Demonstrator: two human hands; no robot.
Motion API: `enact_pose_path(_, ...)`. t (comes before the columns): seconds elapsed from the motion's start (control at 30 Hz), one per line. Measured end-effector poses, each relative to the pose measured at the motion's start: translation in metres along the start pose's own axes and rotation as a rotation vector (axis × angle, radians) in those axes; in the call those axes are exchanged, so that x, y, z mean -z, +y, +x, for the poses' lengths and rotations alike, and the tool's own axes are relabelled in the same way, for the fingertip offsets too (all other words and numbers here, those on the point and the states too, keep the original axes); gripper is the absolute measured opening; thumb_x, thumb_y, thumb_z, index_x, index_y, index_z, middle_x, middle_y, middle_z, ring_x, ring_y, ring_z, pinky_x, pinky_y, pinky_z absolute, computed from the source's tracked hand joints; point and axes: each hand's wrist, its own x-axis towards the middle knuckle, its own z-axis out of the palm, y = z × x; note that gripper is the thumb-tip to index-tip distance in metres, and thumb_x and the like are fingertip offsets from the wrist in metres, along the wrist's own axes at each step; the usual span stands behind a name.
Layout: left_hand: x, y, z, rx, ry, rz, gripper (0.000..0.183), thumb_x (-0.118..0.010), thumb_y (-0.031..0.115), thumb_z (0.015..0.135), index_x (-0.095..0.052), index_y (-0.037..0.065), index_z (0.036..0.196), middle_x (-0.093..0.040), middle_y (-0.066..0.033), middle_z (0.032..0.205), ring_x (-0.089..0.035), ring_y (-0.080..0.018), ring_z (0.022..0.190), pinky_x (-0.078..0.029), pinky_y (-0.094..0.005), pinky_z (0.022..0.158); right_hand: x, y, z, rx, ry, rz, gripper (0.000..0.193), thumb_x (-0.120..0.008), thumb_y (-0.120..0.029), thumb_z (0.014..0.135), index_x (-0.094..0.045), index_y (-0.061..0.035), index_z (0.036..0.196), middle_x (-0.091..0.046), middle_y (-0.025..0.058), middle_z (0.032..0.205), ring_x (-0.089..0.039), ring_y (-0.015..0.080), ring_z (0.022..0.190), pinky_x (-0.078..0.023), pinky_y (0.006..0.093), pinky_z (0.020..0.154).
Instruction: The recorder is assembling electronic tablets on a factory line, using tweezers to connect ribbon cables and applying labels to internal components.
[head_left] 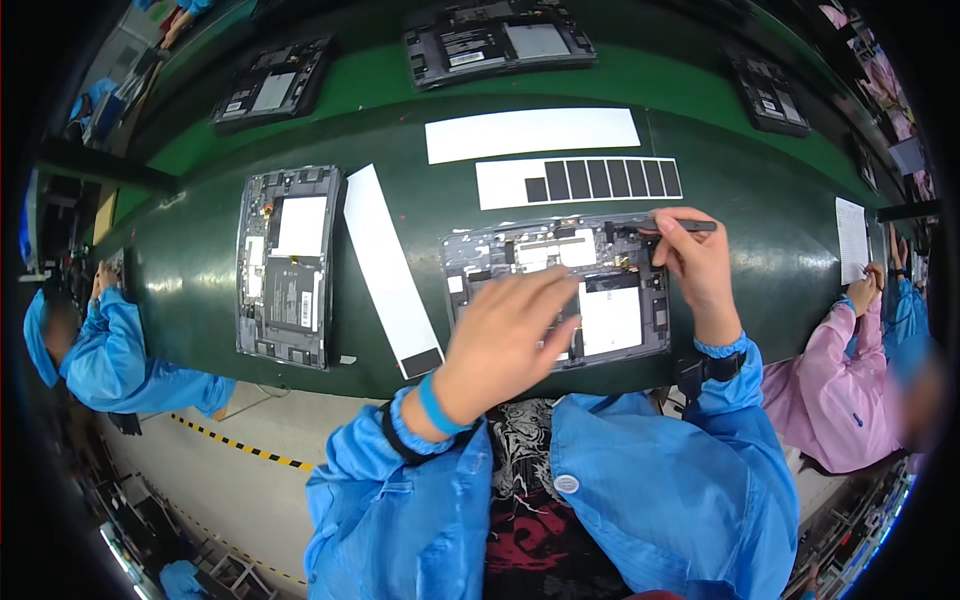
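Bench top (780, 240): dark green, pale sheen in patches; the raised strip (365, 85) beyond reads brighter green to my eye. Opened device (655, 300) under the worker: dark grey frame, black parts, one large white panel (612, 320). Second device (285, 265), to the left: same greys and blacks, white panel too. Slim tool (695, 226): dark, near black. Upper card strip (530, 135): plain white. Middle strip (490, 185): white, patterned with a row of black rectangles. Slanted strip (390, 265): white, black block at its near end. Jacket (680, 490): bright blue, white button (567, 484). Shirt (522, 440): black, pale swirls above, red figure below. Wristband (437, 405): light blue. Floor tape (245, 443): yellow-and-black stripes. Neighbour's coat (830, 395), right: pink.
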Motion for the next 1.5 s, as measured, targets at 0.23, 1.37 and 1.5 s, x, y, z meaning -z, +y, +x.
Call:
enact_pose_path(0.23, -0.053, 0.007, 0.03, -0.083, -0.355, -0.043, 0.058, -0.068, 0.024, 0.082, -0.049, 0.005, 0.133, -0.046, -0.0139, 0.139, -0.056, -0.0311, 0.098, -0.045, -0.0395, 0.085, 0.021, 0.016, 0.008, 0.014, -0.039, 0.05, 0.021, -0.064, -0.01, 0.089, -0.066, 0.0066, 0.102, -0.068, 0.012, 0.075, -0.058, 0.0092, 0.05, -0.038, 0.0179, 0.039)
enact_pose_path(1.37, -0.068, 0.021, 0.035, -0.089, -0.36, 0.264, 0.083, -0.072, 0.038, 0.076, -0.037, 0.0, 0.141, -0.037, -0.0261, 0.143, -0.052, -0.0258, 0.087, -0.048, -0.034, 0.078, 0.035, 0.024, 0.002, -0.138, -0.105, -0.006, 0.023, -0.062, -0.011, 0.092, -0.063, 0.0071, 0.105, -0.069, 0.0131, 0.087, -0.062, 0.0109, 0.059, -0.043, 0.0188, 0.043)
enact_pose_path(1.5, -0.065, 0.027, 0.05, 0.053, -0.364, 0.198, 0.088, -0.072, 0.041, 0.076, -0.033, 0.0, 0.143, -0.039, -0.027, 0.14, -0.057, -0.0316, 0.089, -0.051, -0.0395, 0.08, 0.021, 0.017, 0.006, 0.189, 0.119, 0.105, 0.034, -0.053, -0.018, 0.098, -0.055, 0.0062, 0.122, -0.062, 0.0186, 0.115, -0.067, 0.0224, 0.093, -0.057, 0.0253, 0.059)
